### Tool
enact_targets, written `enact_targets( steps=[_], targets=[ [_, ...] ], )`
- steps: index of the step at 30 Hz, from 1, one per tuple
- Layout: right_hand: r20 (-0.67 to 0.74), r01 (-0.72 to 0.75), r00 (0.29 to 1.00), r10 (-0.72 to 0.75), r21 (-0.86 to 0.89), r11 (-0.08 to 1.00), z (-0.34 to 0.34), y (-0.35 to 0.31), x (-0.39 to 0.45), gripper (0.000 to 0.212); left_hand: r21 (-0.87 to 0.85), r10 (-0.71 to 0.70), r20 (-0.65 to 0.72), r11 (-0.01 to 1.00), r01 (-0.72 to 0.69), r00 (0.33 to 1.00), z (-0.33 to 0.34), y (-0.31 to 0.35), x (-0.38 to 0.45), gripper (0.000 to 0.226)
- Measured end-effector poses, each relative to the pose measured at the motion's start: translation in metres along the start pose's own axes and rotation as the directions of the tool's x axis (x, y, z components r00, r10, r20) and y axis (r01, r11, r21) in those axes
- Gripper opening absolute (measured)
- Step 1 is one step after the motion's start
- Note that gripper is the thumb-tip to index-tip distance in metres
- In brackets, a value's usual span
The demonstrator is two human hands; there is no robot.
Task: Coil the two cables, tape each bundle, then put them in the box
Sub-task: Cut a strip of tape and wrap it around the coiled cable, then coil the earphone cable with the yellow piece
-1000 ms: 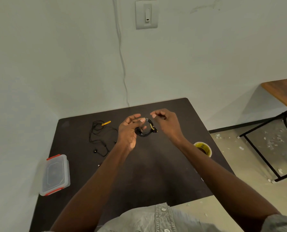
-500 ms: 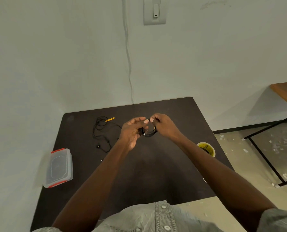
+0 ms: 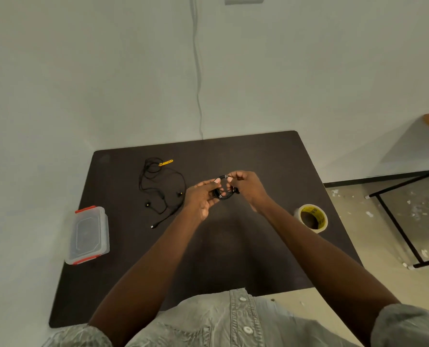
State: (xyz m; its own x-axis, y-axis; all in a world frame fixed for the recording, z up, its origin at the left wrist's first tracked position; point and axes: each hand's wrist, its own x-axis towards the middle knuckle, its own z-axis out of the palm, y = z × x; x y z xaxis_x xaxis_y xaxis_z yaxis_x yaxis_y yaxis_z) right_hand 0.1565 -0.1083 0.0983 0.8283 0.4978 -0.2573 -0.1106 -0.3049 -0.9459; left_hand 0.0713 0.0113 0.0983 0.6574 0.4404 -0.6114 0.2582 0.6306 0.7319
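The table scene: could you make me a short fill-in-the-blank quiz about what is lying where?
1. Both hands, left hand and right hand, hold a coiled black ____ above the table.
2. The roll of tape lies on the person's ____ side.
3. The plastic box has its lid ____.
4. The loose earphones carry a ____ strap.

Missing words: cable; right; on; yellow

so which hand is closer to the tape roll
The right hand. It is up and to the left of the tape roll, gripping the coiled cable. The left hand grips the same coil from its far side.
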Motion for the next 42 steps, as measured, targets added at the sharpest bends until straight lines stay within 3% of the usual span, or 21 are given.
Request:
enact_targets(
  steps=[5, 8, 12, 18, 22, 24, 27, 31, 33, 36, 39, 42],
  targets=[
    [-0.100, -0.148, 0.984, 0.146, -0.009, 0.989, 0.004, 0.038, 0.022, 0.006, 0.123, -0.049, -0.081, 0.991, 0.059, 0.996, -0.011, -0.021, 0.036, 0.014],
    [-0.215, -0.231, 0.956, 0.200, -0.130, 0.964, -0.002, 0.060, 0.039, 0.004, 0.275, -0.013, -0.165, 0.960, 0.059, 0.986, -0.027, -0.033, 0.053, 0.019],
    [-0.237, -0.301, 0.944, 0.231, -0.326, 0.896, -0.016, 0.079, 0.061, 0.001, 0.438, 0.046, -0.216, 0.897, 0.055, 0.975, -0.047, -0.048, 0.064, 0.017],
    [-0.323, -0.395, 0.904, 0.281, -0.374, 0.839, -0.027, 0.101, 0.084, 0.016, 0.623, 0.120, -0.225, 0.780, 0.048, 0.967, -0.059, -0.063, 0.073, 0.009],
    [-0.355, -0.410, 0.894, 0.273, -0.402, 0.819, -0.022, 0.108, 0.086, 0.024, 0.676, 0.173, -0.208, 0.737, 0.013, 0.963, -0.064, -0.063, 0.070, 0.008],
    [-0.378, -0.358, 0.912, 0.160, -0.542, 0.760, -0.017, 0.105, 0.081, 0.028, 0.712, 0.225, -0.194, 0.701, -0.020, 0.955, -0.070, -0.062, 0.068, 0.007],
    [-0.278, -0.107, 0.950, -0.141, -0.716, 0.690, 0.002, 0.102, 0.067, 0.017, 0.800, 0.338, -0.149, 0.594, -0.088, 0.929, -0.086, -0.060, 0.061, 0.011],
    [-0.044, 0.233, 0.921, -0.386, -0.734, 0.638, 0.045, 0.100, 0.045, 0.010, 0.894, 0.451, -0.127, 0.437, -0.095, 0.884, -0.113, -0.066, 0.055, 0.014],
    [0.112, 0.330, 0.918, -0.381, -0.748, 0.576, 0.067, 0.102, 0.033, 0.011, 0.950, 0.509, -0.088, 0.301, -0.081, 0.856, -0.128, -0.070, 0.053, 0.016],
    [0.225, 0.326, 0.944, -0.242, -0.759, 0.564, 0.092, 0.110, 0.017, 0.011, 0.999, 0.527, -0.036, 0.015, 0.034, 0.849, -0.146, -0.079, 0.054, 0.030],
    [0.250, 0.250, 0.965, -0.083, -0.769, 0.589, 0.104, 0.115, 0.004, 0.024, 0.992, 0.506, -0.041, -0.081, 0.094, 0.862, -0.154, -0.082, 0.053, 0.042],
    [0.261, 0.225, 0.965, -0.018, -0.791, 0.568, 0.106, 0.116, -0.005, 0.032, 0.985, 0.488, 0.020, -0.159, 0.067, 0.873, -0.160, -0.082, 0.050, 0.032]
  ],
)
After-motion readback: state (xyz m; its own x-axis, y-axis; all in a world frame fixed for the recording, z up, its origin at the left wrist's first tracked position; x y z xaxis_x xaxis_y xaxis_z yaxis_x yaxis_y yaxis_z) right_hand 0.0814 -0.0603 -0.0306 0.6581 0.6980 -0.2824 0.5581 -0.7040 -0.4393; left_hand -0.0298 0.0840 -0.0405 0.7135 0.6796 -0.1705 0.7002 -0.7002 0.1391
